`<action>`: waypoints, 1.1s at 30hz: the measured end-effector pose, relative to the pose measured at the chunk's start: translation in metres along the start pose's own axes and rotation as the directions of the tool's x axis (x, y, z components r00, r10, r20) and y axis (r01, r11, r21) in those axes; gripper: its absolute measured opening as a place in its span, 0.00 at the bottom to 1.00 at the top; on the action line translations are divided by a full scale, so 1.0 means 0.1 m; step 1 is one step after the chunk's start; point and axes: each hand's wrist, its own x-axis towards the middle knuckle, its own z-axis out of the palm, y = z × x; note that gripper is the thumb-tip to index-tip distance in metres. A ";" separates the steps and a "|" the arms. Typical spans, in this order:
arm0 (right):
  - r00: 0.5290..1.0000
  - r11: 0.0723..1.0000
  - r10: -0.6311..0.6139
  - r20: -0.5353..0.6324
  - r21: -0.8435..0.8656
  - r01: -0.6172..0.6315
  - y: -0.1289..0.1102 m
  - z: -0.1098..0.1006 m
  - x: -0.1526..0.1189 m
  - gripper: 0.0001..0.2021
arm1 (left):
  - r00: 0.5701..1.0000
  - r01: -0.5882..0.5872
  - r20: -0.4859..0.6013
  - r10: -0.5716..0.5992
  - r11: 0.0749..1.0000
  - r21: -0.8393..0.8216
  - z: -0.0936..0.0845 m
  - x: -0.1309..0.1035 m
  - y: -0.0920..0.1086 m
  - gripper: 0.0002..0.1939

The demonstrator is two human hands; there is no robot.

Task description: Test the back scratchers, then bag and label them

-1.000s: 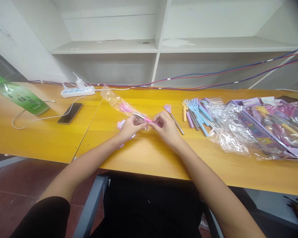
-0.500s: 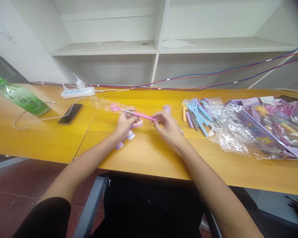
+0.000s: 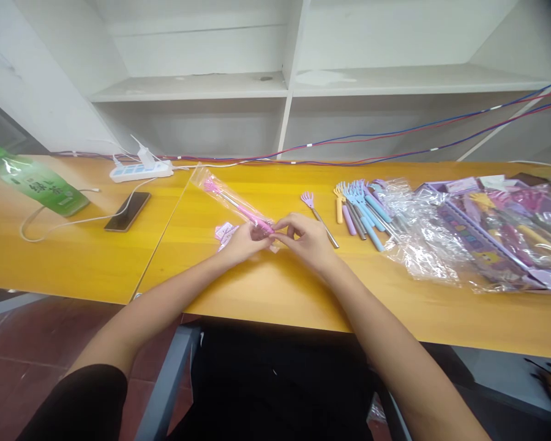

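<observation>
A pink back scratcher (image 3: 232, 203) lies slantwise inside a clear plastic sleeve (image 3: 199, 176), its claw end pointing to the upper left. My left hand (image 3: 247, 242) is closed around the handle end through the plastic. Thumb and fingers of my right hand (image 3: 305, 239) pinch the sleeve at its lower right end, by the handle tip. Several small printed cards (image 3: 224, 233) lie beside my left hand, partly covered by it. Just past my right hand rests a lilac back scratcher (image 3: 320, 217) with a bare metal shaft.
Several loose back scratchers (image 3: 362, 211) are piled to the right, beside crumpled clear plastic (image 3: 434, 236) and a purple display box (image 3: 484, 245) of wrapped ones. Leftward are a phone (image 3: 127, 212), a green bottle (image 3: 41, 184) and a white power strip (image 3: 140, 171). Cables run along the back.
The clear sleeve now covers the pink back scratcher down to its handle. My left hand has shifted from the shaft toward the handle end, and both hands are closer together.
</observation>
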 end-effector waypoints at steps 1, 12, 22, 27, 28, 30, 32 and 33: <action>1.000 1.000 -0.007 0.010 -0.006 0.007 -0.02 0.00 0.00 0.06 | 1.000 0.001 0.015 -0.001 1.000 0.002 0.00 0.00 0.00 0.20; 0.999 1.000 -0.013 0.043 0.024 0.012 -0.03 0.02 0.02 0.05 | 0.998 0.022 -0.059 -0.030 0.992 -0.128 0.02 -0.04 0.16 0.26; 0.999 0.995 0.040 0.005 -0.092 -0.039 0.02 -0.04 0.00 0.13 | 0.963 -0.042 -0.271 0.006 0.991 -0.129 -0.07 0.01 0.19 0.23; 0.996 0.996 0.066 0.061 -0.067 -0.062 0.08 -0.07 -0.01 0.17 | 0.965 -0.028 -0.262 -0.017 0.986 -0.166 -0.06 0.00 0.23 0.23; 0.996 0.997 0.054 0.069 -0.062 -0.050 0.08 -0.07 -0.01 0.14 | 0.968 -0.031 -0.252 -0.014 0.985 -0.170 -0.05 0.00 0.24 0.23; 0.996 0.998 0.026 0.090 -0.063 -0.021 0.06 -0.07 0.00 0.07 | 0.975 -0.032 -0.223 -0.005 0.986 -0.164 -0.04 -0.01 0.25 0.23; 0.994 0.998 0.005 0.111 -0.063 0.002 0.04 -0.07 0.00 0.03 | 0.981 -0.024 -0.196 -0.004 0.990 -0.136 -0.03 -0.02 0.25 0.23; 0.993 0.998 0.001 0.119 -0.059 0.006 0.03 -0.07 0.00 0.03 | 0.983 -0.014 -0.185 -0.008 0.993 -0.115 -0.03 -0.02 0.25 0.23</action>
